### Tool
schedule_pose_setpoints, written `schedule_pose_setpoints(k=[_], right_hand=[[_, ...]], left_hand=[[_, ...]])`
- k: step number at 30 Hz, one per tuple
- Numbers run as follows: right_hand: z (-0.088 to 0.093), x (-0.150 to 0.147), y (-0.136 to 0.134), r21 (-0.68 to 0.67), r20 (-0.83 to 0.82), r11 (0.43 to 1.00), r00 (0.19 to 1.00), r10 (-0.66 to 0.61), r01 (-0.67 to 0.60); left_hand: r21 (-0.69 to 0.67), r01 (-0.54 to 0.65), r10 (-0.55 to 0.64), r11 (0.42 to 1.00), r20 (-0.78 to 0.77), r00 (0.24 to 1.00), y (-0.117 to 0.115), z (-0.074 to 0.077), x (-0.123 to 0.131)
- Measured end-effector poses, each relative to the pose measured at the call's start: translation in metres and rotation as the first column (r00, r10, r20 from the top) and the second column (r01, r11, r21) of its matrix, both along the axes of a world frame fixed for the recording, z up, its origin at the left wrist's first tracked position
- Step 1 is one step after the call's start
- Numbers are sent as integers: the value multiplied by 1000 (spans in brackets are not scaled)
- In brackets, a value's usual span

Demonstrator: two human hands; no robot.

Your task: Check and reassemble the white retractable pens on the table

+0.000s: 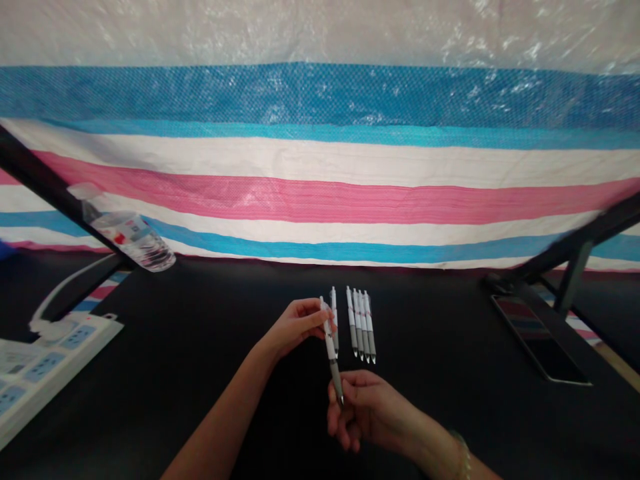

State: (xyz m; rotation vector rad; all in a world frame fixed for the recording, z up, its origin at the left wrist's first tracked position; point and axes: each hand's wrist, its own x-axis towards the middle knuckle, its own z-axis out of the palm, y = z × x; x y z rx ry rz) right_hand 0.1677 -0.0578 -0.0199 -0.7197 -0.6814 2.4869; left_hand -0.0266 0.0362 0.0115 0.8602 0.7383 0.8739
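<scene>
A white ballpoint pen with a grey grip (pixel 329 345) is held slanted above the black table, its metal tip pointing down toward me. My left hand (pixel 304 320) pinches the white upper end between thumb and fingers. At the grey grip, close to the tip, my right hand (pixel 367 407) has its thumb and forefinger closed on the same pen; its other fingers curl loosely below. Just behind the held pen lies another white pen (pixel 335 313), partly covered by my left fingers. To its right several matching pens (pixel 361 323) lie side by side, tips toward me.
On the left are a white power strip (pixel 95 340) with a plugged-in cable and a tilted clear plastic bottle (pixel 133 237) by a black bar. A dark phone (pixel 543 343) lies at the right. Striped plastic sheeting (pixel 320 200) hangs behind the black table (pixel 200 327).
</scene>
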Motion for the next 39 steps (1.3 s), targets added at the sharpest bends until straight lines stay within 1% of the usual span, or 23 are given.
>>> schedule_pose_setpoints(k=[4, 10, 15, 20, 22, 26, 30, 32, 35, 39], right_hand=[[5, 1, 0, -8, -6, 1000, 1000, -8, 8], [2, -1, -2, 11, 38, 999, 998, -48, 48], [3, -1, -1, -2, 11, 999, 998, -54, 55], [5, -2, -1, 43, 34, 994, 995, -98, 96], [6, -3, -1, 34, 44, 994, 993, -105, 104], [9, -3, -1, -6, 18, 996, 995, -94, 94], [10, -3, -2, 38, 16, 997, 998, -65, 65], [11, -3, -2, 25, 18, 998, 998, -53, 53], [13, -3, -1, -4, -3, 998, 998, -64, 64], [9, -2, -2, 28, 18, 995, 996, -92, 92]], left_hand=[[-3, -49, 49, 999, 15, 999, 1, -1, 1], [-12, -79, 79, 997, 21, 997, 2, -2, 0], [-19, -100, 100, 995, 26, 995, 3, -2, 0], [-24, -103, 104, 994, 20, 994, 2, -1, -1], [-26, -105, 105, 994, 20, 994, 2, -1, -1], [-24, -111, 111, 994, 21, 994, 2, -1, -1], [-23, -114, 115, 993, 20, 993, 2, -2, 0], [-22, -115, 116, 993, 19, 993, 2, -2, 0], [-23, -115, 115, 993, 16, 993, 2, -2, 0], [-24, -108, 108, 994, 11, 994, 2, 0, 1]])
